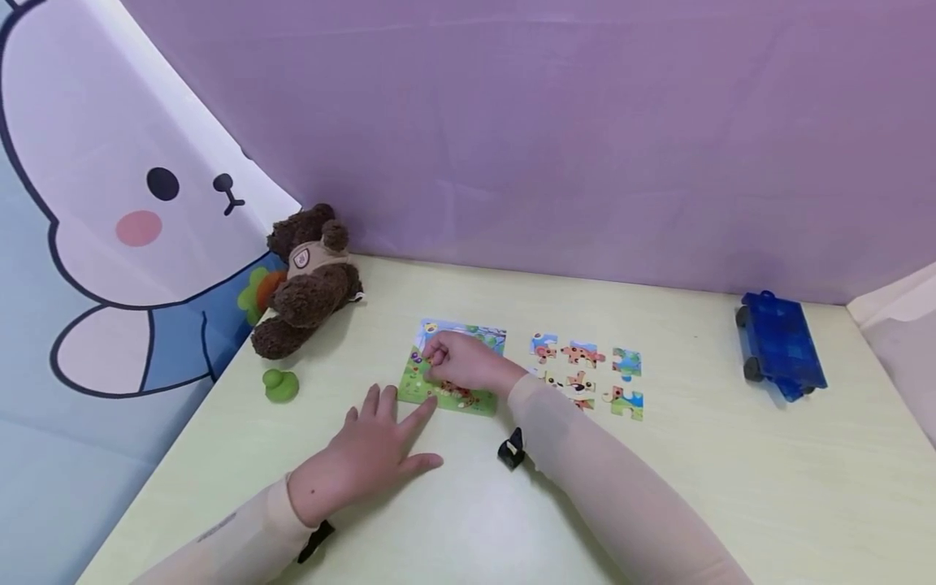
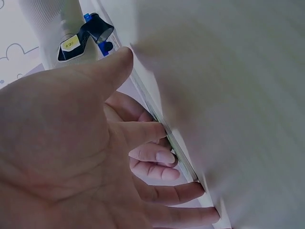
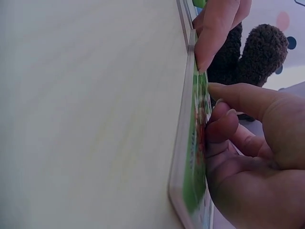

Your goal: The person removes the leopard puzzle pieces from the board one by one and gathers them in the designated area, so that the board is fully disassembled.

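A colourful jigsaw puzzle board [image 1: 413,378], green with cartoon figures, lies flat on the table. My left hand [image 1: 363,455] rests palm down at its near left corner, fingers spread, index fingertip on its lower edge. Over the board's middle, my right hand [image 1: 471,363] has its fingers curled in, hiding part of the picture. In the right wrist view the right thumb [image 3: 240,95] reaches straight to the board's surface, and no piece shows between the fingers. Loose puzzle pieces [image 1: 582,354] lie in two rows right of the board, some partly behind the right sleeve.
A brown teddy bear [image 1: 310,296] sits at the table's back left, with a small green duck-like toy [image 1: 281,386] in front of it. At the far right lies a blue translucent toy wagon [image 1: 781,345] with black wheels. A purple cloth [image 1: 548,146] hangs behind the table.
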Action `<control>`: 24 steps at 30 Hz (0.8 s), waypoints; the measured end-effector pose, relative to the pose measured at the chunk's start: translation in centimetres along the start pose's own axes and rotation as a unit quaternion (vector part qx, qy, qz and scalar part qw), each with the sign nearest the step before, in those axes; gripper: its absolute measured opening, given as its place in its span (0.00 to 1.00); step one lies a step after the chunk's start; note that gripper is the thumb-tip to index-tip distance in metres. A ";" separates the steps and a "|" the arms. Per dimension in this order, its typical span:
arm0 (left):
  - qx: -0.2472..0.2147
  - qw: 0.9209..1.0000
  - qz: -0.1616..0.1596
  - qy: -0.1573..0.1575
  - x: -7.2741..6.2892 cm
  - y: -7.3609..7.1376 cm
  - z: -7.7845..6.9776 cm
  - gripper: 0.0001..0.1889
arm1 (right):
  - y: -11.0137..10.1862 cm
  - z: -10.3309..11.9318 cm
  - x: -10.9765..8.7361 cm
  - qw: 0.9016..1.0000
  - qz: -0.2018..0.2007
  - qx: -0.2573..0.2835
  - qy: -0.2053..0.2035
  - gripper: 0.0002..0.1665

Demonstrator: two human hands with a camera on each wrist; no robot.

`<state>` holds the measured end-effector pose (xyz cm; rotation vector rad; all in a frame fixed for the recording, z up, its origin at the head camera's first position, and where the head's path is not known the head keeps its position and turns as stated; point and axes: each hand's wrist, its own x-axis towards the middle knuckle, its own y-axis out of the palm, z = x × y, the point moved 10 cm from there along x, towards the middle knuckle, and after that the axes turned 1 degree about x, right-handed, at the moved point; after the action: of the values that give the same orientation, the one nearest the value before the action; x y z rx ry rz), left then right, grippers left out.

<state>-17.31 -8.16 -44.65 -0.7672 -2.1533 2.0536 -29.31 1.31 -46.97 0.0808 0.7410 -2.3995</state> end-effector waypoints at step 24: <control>0.022 1.000 -0.001 0.002 0.2 -0.2 -0.1 0.43 | 0.2 0.9 0.0 0.998 0.000 -0.051 0.021 0.15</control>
<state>-17.52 -7.99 -44.55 -0.7626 -2.0974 2.0898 -29.13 0.70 -46.36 0.0888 0.8812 -2.3622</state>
